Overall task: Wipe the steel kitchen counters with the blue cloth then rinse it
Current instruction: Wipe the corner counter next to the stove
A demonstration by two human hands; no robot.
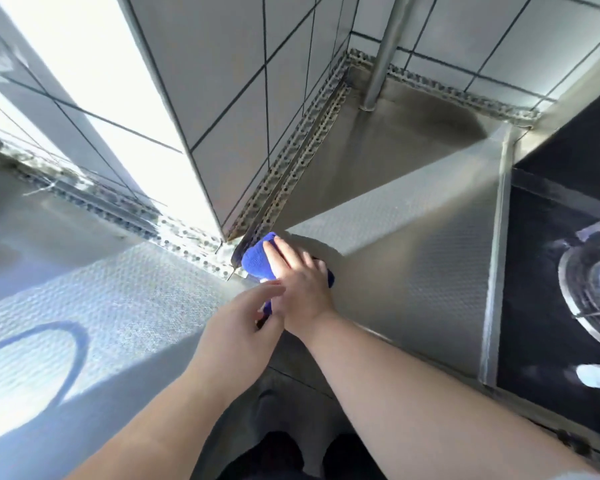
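The blue cloth [255, 259] lies bunched on the textured steel counter [413, 265], right at the foot of the tiled pillar's corner. My right hand [300, 275] lies flat on top of it, fingers straight and pointing toward the pillar, pressing it down. Most of the cloth is hidden under that hand; a small blue end shows near my wrist. My left hand [238, 318] hovers just left of the right wrist with fingers loosely extended, fingertips near the blue end; whether they touch it is unclear.
A tiled pillar [229, 116] juts out over the counter. A steel pipe [381, 53] rises at the back right. A black gas hob [568, 271] with a burner sits to the right. Perforated trim edges the walls. More steel counter [94, 306] stretches left.
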